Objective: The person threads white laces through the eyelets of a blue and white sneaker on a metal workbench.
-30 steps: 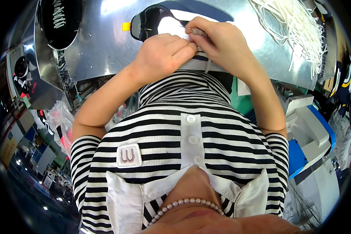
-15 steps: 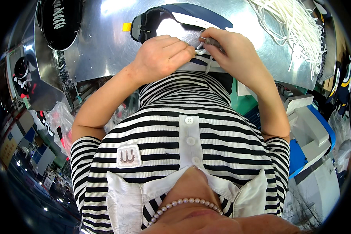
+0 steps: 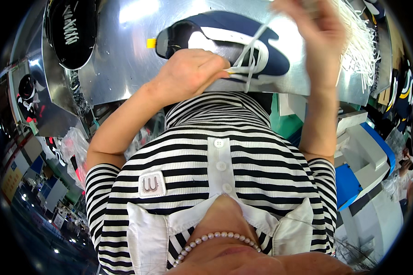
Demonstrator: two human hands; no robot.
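Note:
A navy and white shoe upper point(image 3: 276, 59) with a yellow heel tab lies sideways on the metal table, toe to the right. My left hand point(image 3: 188, 72) is closed on its near lacing edge, thumb and forefinger pinched together. From the eyelets a white shoelace point(image 3: 260, 33) stretches taut, up and right to the fingertips of my right hand point(image 3: 319, 30). That hand is raised beyond the toe and smeared by motion. Something greyish shows in its palm, too blurred to make out now. A loose lace end hangs over the near edge of the upper.
A heap of white laces point(image 3: 360, 55) covers the table's right end. Another dark shoe upper point(image 3: 71, 34) with pale lacing lies at the far left. The metal table point(image 3: 119, 59) ends just in front of my body. A blue and white machine or container point(image 3: 365, 151) stands low at the right.
My right hand has swung up and right from the eyelets, drawing the lace out straight. Earlier it held a thin hook tool with a greyish handle there. More of the upper's toe shows.

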